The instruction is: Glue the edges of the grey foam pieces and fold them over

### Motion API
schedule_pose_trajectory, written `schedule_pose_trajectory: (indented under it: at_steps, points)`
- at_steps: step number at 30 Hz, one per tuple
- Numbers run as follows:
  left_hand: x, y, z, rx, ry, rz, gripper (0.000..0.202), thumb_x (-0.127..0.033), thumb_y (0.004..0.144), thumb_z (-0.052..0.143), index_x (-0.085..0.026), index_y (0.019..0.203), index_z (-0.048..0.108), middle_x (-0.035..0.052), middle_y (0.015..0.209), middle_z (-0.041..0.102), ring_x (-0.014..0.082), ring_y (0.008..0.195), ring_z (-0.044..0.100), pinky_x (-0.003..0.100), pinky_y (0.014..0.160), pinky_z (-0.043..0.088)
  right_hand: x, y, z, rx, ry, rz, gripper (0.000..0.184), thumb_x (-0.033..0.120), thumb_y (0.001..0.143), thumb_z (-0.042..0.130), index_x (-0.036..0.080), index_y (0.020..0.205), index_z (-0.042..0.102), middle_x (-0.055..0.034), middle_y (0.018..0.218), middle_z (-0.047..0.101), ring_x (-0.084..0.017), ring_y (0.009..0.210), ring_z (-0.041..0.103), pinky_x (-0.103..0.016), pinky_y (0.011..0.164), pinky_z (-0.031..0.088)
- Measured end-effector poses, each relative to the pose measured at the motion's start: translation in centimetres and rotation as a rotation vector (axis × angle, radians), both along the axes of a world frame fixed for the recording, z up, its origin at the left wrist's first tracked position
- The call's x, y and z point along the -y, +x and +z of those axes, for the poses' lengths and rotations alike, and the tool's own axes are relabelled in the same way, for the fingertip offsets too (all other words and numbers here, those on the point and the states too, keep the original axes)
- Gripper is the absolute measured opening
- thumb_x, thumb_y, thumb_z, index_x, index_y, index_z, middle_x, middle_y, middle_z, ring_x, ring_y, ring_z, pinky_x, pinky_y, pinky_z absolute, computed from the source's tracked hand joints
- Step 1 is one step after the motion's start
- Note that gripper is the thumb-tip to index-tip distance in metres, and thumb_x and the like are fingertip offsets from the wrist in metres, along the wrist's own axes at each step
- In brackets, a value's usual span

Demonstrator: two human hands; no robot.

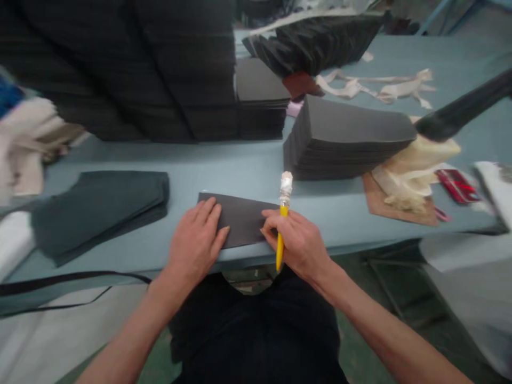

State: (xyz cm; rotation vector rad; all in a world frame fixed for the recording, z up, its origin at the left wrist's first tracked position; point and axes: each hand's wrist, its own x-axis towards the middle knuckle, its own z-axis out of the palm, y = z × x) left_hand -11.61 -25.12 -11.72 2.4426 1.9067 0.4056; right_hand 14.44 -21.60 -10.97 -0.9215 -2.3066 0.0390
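Left hand [196, 240] flat and open, fingers slightly spread, pressing on one dark grey tapered fabric piece [236, 220]; right hand [298, 242] curled closed around one slim yellow pen [284, 205] with a white-wrapped tip pointing up, its knuckles just over the piece's right end. Piece lying flat at the front edge of a pale blue counter [240, 170]. Nearby, two stacks of matching dark pieces: one loose dark green-grey stack [96, 210] to the left, one tall dark grey stack [348, 138] to the right.
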Motion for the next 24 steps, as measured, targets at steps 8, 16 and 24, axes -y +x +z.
schedule_pose_trajectory:
  at_steps: [8, 16, 24]
  points:
    - [0.5, 0.5, -0.2, -0.002, 0.082, 0.043, 0.046, -0.038, 0.108, 0.057, -0.014, 0.146, 0.063, 0.0183, 0.156, 0.066, 0.0341, 0.145, 0.064, 0.050, 0.123, 0.056, -1.0, -1.6, -1.4, 0.034, 0.005, 0.044, 0.013, 0.012, 0.104, 0.062, 0.022, 0.096, 0.060, -0.0122, 0.109, 0.085, -0.028, 0.092, 0.084, -0.039, 0.074, 0.068]
    - [2.6, -6.9, 1.5, 0.114, 0.309, 0.325, 0.027, -0.038, 0.110, 0.055, -0.021, 0.127, 0.068, 0.0110, 0.121, 0.080, 0.0267, 0.117, 0.073, 0.045, 0.105, 0.059, -1.0, -1.5, -1.1, 0.046, 0.078, 0.045, 0.014, 0.019, 0.111, 0.053, 0.024, 0.097, 0.055, -0.0091, 0.108, 0.085, -0.023, 0.088, 0.085, -0.034, 0.073, 0.068]
    - [2.2, -12.9, 1.5, 0.099, 0.334, 0.532, 0.035, -0.046, 0.101, 0.064, -0.019, 0.121, 0.071, 0.0146, 0.126, 0.077, 0.0356, 0.122, 0.068, 0.052, 0.110, 0.052, -1.2, -1.4, -0.9, 0.061, 0.083, 0.055, 0.016, 0.027, 0.114, 0.052, 0.026, 0.098, 0.054, -0.0057, 0.107, 0.085, -0.021, 0.086, 0.085, -0.031, 0.072, 0.065]
